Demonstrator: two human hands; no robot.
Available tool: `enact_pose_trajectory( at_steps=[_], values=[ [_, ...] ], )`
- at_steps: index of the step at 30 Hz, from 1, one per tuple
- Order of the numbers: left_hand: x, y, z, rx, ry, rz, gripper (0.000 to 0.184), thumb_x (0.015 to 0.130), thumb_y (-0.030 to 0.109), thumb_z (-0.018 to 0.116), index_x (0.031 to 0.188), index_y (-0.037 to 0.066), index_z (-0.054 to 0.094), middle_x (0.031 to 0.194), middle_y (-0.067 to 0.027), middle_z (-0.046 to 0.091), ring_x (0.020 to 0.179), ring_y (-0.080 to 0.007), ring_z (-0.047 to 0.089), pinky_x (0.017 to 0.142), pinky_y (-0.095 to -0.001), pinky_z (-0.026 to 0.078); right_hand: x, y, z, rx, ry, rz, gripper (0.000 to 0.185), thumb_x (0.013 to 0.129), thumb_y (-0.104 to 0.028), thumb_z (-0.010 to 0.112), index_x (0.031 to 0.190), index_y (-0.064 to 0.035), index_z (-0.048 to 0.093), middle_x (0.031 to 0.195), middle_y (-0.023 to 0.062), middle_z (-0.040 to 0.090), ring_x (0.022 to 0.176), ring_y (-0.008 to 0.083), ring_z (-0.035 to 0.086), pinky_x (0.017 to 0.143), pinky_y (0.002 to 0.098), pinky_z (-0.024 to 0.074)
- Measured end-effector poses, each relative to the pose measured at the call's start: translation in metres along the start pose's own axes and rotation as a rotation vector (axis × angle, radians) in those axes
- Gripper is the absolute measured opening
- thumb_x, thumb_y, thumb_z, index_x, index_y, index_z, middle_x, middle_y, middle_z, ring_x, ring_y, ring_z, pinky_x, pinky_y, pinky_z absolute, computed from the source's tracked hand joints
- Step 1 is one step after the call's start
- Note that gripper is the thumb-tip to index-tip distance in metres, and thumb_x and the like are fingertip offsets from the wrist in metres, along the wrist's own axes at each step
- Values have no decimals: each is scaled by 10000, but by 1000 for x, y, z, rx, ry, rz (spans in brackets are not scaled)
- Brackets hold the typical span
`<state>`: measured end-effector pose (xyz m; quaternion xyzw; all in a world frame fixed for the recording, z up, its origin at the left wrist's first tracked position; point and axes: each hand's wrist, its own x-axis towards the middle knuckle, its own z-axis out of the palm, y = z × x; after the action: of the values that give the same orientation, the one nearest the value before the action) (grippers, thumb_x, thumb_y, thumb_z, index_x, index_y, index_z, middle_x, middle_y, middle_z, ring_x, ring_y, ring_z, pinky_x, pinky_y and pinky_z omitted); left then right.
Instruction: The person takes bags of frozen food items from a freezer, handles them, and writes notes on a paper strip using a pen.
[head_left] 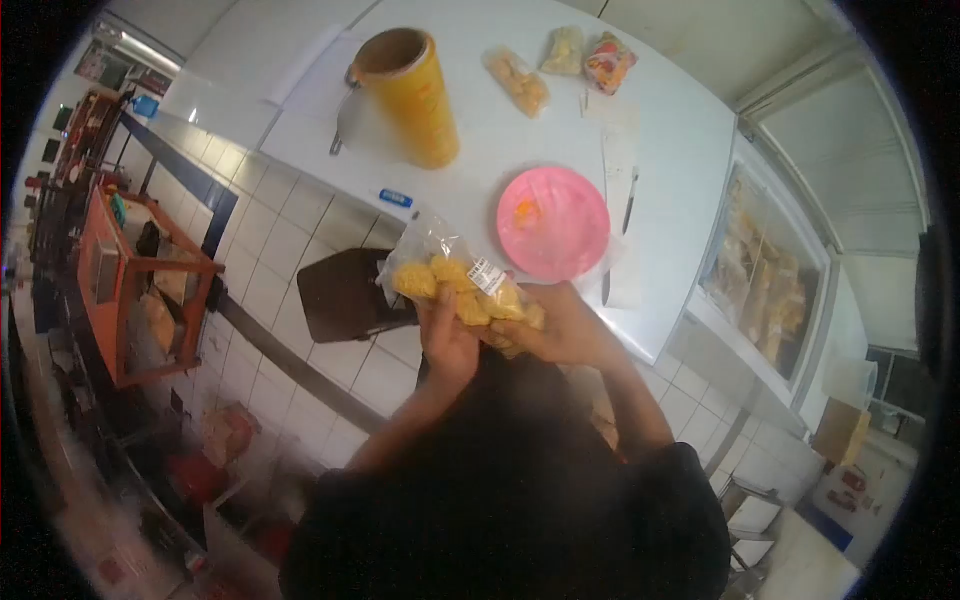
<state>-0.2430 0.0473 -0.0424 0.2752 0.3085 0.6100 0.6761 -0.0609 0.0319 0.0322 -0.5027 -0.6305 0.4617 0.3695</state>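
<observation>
Close to my body, both hands hold a clear plastic bag [470, 312] of yellow, lumpy food pieces with a white printed label [488, 276]. My left hand [447, 340] grips the bag's lower left part, thumb up against its front. On the other side, my right hand [550, 330] has its fingers closed around the bag's right end; some fingertips are hidden by the bag. Just beyond the bag, a pink plate [578, 235] with a small orange smear lies on the white table [480, 180].
A large yellow roll [425, 110] stands on the table at the back left, with a blue marker-like item [396, 197] nearer. Several small food bags [518, 82] lie at the back. A knife [630, 200] rests right of the plate. A brown stool [350, 295] stands left; a glass-topped freezer [760, 270] is right.
</observation>
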Motion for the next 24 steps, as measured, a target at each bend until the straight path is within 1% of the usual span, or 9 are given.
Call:
enact_pose_trajectory(
  at_steps=[2, 3, 6, 7, 9, 11, 15, 17, 24],
  values=[
    [-7, 21, -26, 76, -102, 127, 673, 1030, 380, 584, 1518, -2, 320, 1448, -164, 475, 1338, -282, 506, 1101, -434, 438, -15, -4, -3, 19, -76, 40, 386, 911, -293, 765, 1189, -32, 705, 858, 194, 734, 752, 298, 737, 716, 374, 560],
    [-7, 42, -35, 178, -126, 167, 653, 1020, 321, 588, 1528, 7, 325, 1481, -168, 468, 1373, -289, 483, 1132, -451, 409, -24, -11, -6, 43, -168, 139, 407, 905, -303, 768, 1200, -31, 699, 869, 204, 735, 756, 326, 736, 712, 377, 560],
    [-10, 114, -47, 492, -146, 230, 546, 1029, 140, 533, 1536, 24, 363, 1535, -186, 480, 1449, -313, 440, 1207, -502, 342, -40, -25, 1, -294, -239, 85, 403, 878, -262, 768, 1192, -24, 683, 836, 207, 721, 733, 390, 701, 691, 444, 561],
    [-13, 142, -41, 829, -426, 229, 577, 1001, 159, 592, 1523, 24, 388, 1534, -182, 483, 1444, -317, 451, 1200, -496, 352, -46, -28, 9, -463, -273, 21, 409, 862, -247, 772, 1194, -28, 677, 806, 205, 709, 718, 404, 688, 688, 468, 560],
    [-14, 179, -10, 1427, -977, 249, 704, 826, 375, 829, 1376, 23, 565, 1370, -215, 601, 1277, -353, 577, 1123, -464, 422, -53, -34, 31, -538, -376, 52, 448, 818, -239, 796, 1201, -33, 689, 861, 180, 728, 756, 357, 706, 713, 451, 569],
    [-29, 173, -30, 1534, -1228, 197, 533, 873, 271, 796, 1304, 19, 607, 1292, -198, 634, 1223, -345, 597, 1073, -474, 456, -61, -42, 55, -610, -483, 76, 490, 774, -232, 820, 1208, -38, 702, 916, 156, 746, 794, 310, 723, 738, 433, 578],
    [-39, 192, -62, 1427, -1264, -125, 332, 941, 187, 714, 1209, 8, 635, 1150, -174, 650, 1111, -319, 620, 1008, -459, 482, -53, -62, 90, -563, -382, -46, 510, 781, -251, 822, 1209, -19, 671, 978, 125, 684, 898, 318, 679, 784, 422, 565],
    [-41, 207, -63, 1434, -1250, -43, 227, 945, 151, 675, 1114, 2, 641, 1016, -149, 620, 1008, -294, 617, 946, -449, 499, -47, -74, 99, -539, -347, -76, 508, 791, -282, 823, 1174, 9, 660, 998, 116, 646, 930, 318, 650, 792, 414, 559],
    [-43, 240, -94, 1362, -1301, 18, 191, 910, 101, 640, 1071, -1, 641, 958, -130, 593, 993, -297, 622, 927, -462, 510, -43, -87, 139, -361, -329, -173, 430, 785, -260, 823, 1106, -21, 663, 1022, 112, 627, 963, 305, 623, 849, 404, 535]
  ],
)
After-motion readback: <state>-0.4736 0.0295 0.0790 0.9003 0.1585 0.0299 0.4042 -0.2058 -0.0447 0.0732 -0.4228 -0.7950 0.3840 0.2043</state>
